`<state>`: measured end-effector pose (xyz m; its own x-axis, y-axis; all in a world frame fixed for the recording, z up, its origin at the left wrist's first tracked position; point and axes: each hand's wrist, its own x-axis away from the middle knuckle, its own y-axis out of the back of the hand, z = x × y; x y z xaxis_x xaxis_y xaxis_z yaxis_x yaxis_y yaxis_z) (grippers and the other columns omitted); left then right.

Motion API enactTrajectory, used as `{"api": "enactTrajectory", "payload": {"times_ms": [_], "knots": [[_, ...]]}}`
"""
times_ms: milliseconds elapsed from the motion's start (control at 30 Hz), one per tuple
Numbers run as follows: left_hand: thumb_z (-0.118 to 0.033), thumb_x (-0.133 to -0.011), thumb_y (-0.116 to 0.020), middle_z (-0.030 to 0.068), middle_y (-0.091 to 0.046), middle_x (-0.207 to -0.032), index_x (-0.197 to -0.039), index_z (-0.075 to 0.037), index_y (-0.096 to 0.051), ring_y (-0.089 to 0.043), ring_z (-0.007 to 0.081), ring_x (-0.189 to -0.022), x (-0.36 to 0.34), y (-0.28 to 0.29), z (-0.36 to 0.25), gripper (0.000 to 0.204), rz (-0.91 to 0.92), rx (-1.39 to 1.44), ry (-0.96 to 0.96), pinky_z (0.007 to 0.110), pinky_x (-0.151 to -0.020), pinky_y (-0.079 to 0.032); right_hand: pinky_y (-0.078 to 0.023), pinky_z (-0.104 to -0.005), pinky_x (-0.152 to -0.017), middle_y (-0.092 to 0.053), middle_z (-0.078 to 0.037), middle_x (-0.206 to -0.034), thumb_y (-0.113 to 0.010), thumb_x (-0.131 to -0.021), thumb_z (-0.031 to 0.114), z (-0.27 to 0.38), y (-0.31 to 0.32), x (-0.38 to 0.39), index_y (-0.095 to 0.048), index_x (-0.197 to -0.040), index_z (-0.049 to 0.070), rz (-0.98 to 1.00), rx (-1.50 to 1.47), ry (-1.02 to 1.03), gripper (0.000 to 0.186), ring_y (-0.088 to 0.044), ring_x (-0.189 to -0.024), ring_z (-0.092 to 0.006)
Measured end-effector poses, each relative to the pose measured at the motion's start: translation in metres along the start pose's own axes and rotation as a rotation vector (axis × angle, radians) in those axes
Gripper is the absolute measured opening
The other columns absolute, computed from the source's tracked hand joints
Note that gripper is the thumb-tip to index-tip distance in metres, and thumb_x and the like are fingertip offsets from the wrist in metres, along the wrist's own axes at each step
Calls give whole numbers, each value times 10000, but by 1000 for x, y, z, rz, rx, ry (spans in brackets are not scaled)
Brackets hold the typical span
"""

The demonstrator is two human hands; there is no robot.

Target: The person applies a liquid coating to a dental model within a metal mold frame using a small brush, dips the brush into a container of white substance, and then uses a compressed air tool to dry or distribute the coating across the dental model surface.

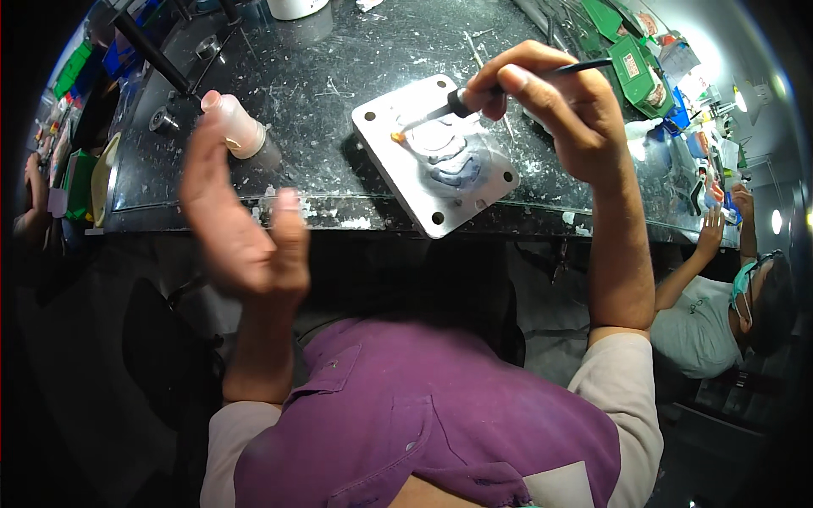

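Observation:
In my right hand point(563, 106) I pinch a slim paintbrush point(508, 87) with a dark handle and a small orange tip. That tip touches or hovers just over a square, light metal plate point(385, 127) with round corner holes; I cannot tell which. Grey, curved raised shapes point(457, 161) mark the middle of the plate, and its near corner juts past the table's edge. My left hand point(241, 224), smeared by motion, is open, thumb apart from fingers. Just beyond its fingers stands a small, translucent pinkish bottle point(241, 131), partly covered by them.
The worn black tabletop point(322, 85) carries white flecks and thin sticks. Metal rings point(163, 120) and a black post point(152, 51) stand at the left, a white container point(296, 7) at the back. Green boxes point(635, 76) line the right. A masked co-worker point(703, 313) sits there.

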<state>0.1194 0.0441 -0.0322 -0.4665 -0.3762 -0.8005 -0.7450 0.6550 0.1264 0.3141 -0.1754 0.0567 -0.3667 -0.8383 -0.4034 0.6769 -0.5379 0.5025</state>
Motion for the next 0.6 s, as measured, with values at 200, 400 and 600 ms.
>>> {"api": "enactTrajectory", "payload": {"times_ms": [200, 400, 600], "knots": [[-372, -726, -896, 292, -260, -1628, -1591, 29, -247, -261, 406, -1532, 2, -31, -34, 1153, 453, -189, 272, 490, -1257, -202, -529, -311, -772, -724, -148, -930, -468, -1069, 152, -10, 15, -3, -697, -1050, -80, 7, -176, -10, 327, -659, -801, -177], [-461, -602, -970, 361, -183, -1626, -1620, 39, -75, -240, 484, -1522, -1, -52, -30, 1445, 611, -314, 313, 519, -1235, -266, -533, -305, -806, -736, -151, -993, -509, -1072, 125, -4, 14, 3, -685, -1099, -79, -30, -7, 9, 271, -663, -852, -169], [-378, -566, -972, 343, -210, -1624, -1615, 55, -87, -276, 448, -1517, -6, -46, -20, 1438, 657, -236, 339, 481, -1228, -290, -568, -292, -774, -742, -92, -902, -610, -1036, 121, 4, 3, 6, -723, -1000, -13, -128, 255, 155, 179, -716, -845, -172]]}}
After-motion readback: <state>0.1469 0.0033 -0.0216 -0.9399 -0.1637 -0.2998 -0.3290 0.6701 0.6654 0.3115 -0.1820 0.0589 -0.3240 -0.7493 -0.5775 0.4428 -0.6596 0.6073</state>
